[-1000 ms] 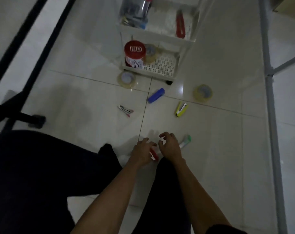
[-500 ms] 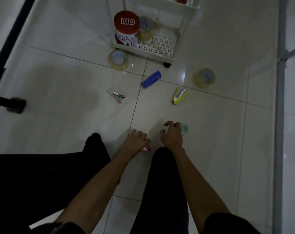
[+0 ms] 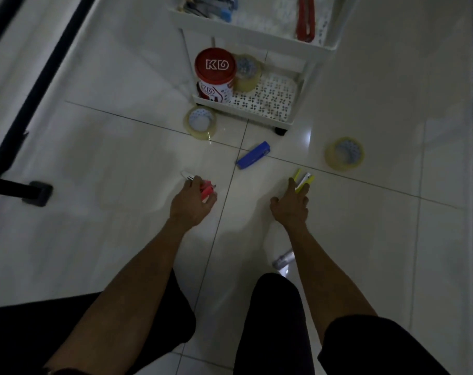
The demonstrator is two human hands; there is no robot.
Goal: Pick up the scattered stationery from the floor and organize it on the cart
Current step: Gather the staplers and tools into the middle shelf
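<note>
Ideally, with red pens (image 3: 207, 189) gripped in the left hand (image 3: 193, 205), the yellow stapler (image 3: 303, 180) on the floor (image 3: 116, 190) at its 3 o'clock, touched by the spread-fingered right hand (image 3: 290, 208), should be pinched across both sides for the cart (image 3: 231, 109) at 12 o'clock.

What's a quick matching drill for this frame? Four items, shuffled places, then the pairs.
Things:
1 blue stapler
2 yellow stapler
3 red tin
4 red marker

Places:
A bottom shelf of the cart
B held in the left hand
C floor, untouched, in front of the cart
D at the fingertips of the right hand

Pairs: 1-C, 2-D, 3-A, 4-B
</note>
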